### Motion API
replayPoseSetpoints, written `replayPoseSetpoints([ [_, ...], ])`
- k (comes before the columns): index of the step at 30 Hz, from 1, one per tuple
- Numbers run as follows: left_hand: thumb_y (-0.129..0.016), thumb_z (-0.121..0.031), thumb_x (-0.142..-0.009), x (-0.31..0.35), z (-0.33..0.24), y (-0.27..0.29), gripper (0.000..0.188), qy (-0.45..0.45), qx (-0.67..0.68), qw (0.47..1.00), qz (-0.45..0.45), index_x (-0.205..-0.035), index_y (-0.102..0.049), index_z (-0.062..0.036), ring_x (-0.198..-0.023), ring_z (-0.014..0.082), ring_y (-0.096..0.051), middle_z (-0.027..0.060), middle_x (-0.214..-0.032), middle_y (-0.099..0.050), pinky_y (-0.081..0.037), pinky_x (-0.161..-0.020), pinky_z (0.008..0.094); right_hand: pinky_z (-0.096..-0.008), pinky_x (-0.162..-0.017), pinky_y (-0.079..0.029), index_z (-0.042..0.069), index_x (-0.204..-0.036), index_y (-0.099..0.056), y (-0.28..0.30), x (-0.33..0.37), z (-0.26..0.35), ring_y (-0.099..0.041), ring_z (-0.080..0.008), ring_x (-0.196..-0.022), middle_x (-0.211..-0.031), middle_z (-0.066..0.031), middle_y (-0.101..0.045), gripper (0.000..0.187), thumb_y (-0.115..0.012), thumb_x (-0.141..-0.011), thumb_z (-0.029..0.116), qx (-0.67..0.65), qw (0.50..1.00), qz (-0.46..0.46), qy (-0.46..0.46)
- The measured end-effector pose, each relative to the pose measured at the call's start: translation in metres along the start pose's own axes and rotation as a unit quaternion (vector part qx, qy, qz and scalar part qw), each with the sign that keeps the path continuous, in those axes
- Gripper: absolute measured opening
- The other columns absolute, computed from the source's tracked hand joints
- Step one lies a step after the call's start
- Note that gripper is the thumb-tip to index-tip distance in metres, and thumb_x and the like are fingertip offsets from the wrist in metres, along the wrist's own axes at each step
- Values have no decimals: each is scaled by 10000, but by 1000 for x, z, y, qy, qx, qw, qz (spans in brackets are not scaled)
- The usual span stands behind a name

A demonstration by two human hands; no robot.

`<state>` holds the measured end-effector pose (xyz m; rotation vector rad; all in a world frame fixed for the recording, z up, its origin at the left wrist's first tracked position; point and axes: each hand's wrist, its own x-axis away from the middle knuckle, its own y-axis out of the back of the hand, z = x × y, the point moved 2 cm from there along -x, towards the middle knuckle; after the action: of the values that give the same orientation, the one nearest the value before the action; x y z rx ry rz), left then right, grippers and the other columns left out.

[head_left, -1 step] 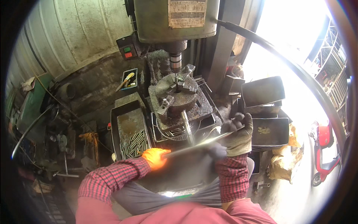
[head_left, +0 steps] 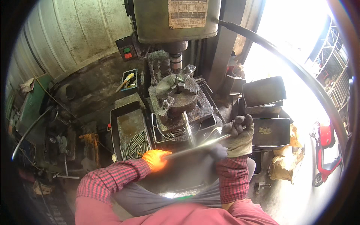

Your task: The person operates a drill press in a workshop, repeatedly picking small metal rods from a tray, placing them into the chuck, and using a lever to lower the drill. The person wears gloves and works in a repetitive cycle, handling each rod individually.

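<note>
My left hand [head_left: 155,160], in an orange glove, is closed at the left end of a long, shiny, blurred metal strip [head_left: 197,147]. The strip slants up to the right, its far end near the palm of my right hand [head_left: 239,135]. That hand wears a grey glove. Its fingers are half curled with the thumb apart, and nothing shows in its grip. Beyond my hands stands a drill press [head_left: 178,20], its bit above a round vise [head_left: 176,92]. The vise handle [head_left: 188,127] points toward me.
On the left, a dark tray [head_left: 114,129] holds several short metal rods [head_left: 135,145]. Behind it is a small bin [head_left: 130,79] with a yellow-handled tool. Dark bins [head_left: 264,90] are stacked on the right, near a crumpled sack [head_left: 287,165]. Farther right stands a red scooter [head_left: 326,153].
The strip's right end has drawn back leftward from across my right palm. The fingers of my right hand have shifted slightly. My left hand has hardly moved.
</note>
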<state>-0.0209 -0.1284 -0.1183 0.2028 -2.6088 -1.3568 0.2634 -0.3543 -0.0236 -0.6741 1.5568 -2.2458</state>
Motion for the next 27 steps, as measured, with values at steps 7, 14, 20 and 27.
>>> replayPoseSetpoints([
  [7, -709, -369, -961, -49, -13, -63, 520, -99, 25, 994, -50, -1393, -656, -83, -1069, 344, -722, 199, -1158, -742, -570, -941, 446, -377, -424, -490, 29, -781, -664, -73, 37, -22, -501, -230, -400, -535, -66, -494, 481, -636, -1018, 446, 311, 942, 53, 116],
  [14, -888, -158, -844, -66, -58, 89, 514, -201, 47, 885, -417, -1298, -701, -9, -1054, 298, -698, 139, -1155, -740, -559, -947, 421, -447, -463, -551, -12, -851, -657, -88, 47, -34, -571, -240, -439, -553, -78, -525, 489, -621, -1038, 439, 314, 944, 49, 95],
  [20, -848, -343, -869, -225, -23, 178, 452, 47, 65, 953, -291, -1183, -725, -42, -936, 195, -711, 109, -1041, -752, -561, -852, 364, -469, -960, -615, -75, -1339, -627, -82, 52, -28, -725, -288, -942, -1017, -168, -726, 635, -586, -1054, 491, 355, 911, 135, 164],
  [27, -788, -374, -857, -240, -14, 173, 312, 59, 146, 957, -244, -920, -775, -69, -806, 263, -746, 102, -828, -770, -541, -759, 405, -375, -1158, -464, -9, -1608, -339, -88, 107, -89, -515, -274, -1415, -1547, -212, -492, 904, -814, -856, 151, 599, 705, 377, 38],
])
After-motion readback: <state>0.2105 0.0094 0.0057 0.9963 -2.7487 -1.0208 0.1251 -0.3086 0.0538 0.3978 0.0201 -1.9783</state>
